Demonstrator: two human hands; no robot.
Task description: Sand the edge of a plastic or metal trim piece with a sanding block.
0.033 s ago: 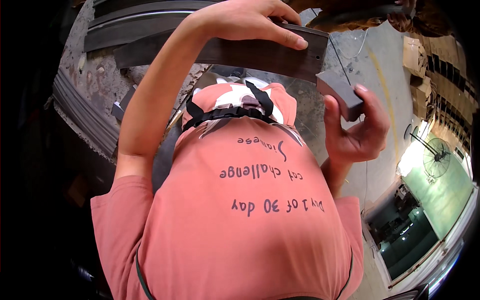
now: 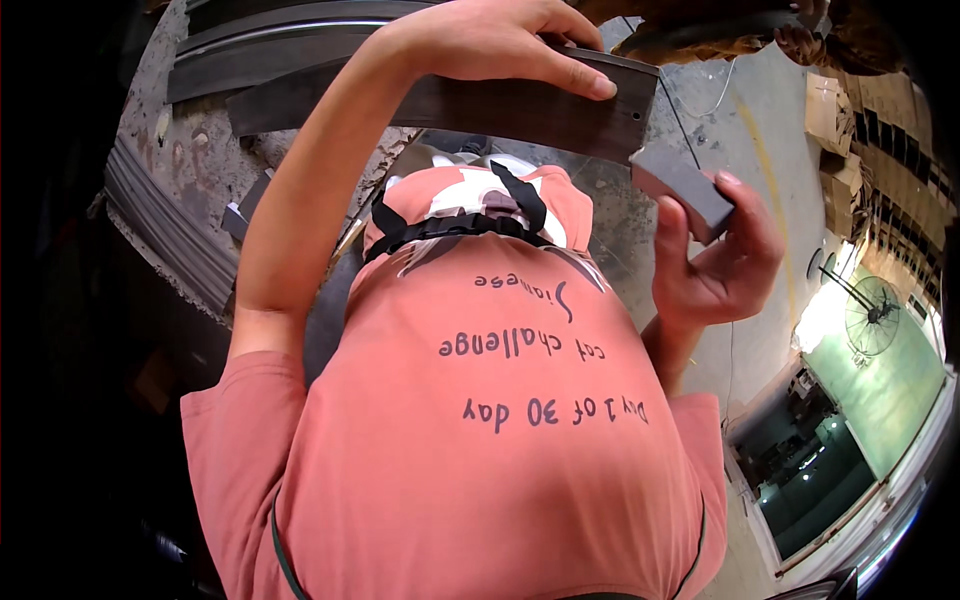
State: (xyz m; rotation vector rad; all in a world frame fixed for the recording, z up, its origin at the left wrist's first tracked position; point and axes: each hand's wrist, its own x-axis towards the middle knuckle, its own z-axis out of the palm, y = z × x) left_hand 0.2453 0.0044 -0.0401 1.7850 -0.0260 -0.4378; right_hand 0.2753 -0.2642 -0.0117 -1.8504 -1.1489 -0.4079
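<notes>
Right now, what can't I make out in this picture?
- Head view: some fingertips of the left grip, hidden behind the dark strip.
- Head view: the far side of the grey block, hidden by its near side and the right grip.
- Head view: the upper strips' full extent, cut off by the top edge.

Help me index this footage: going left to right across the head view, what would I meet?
Grey curved strips → left hand gripping the dark strip → grey block held in the right hand → cardboard boxes → round fan.
</notes>
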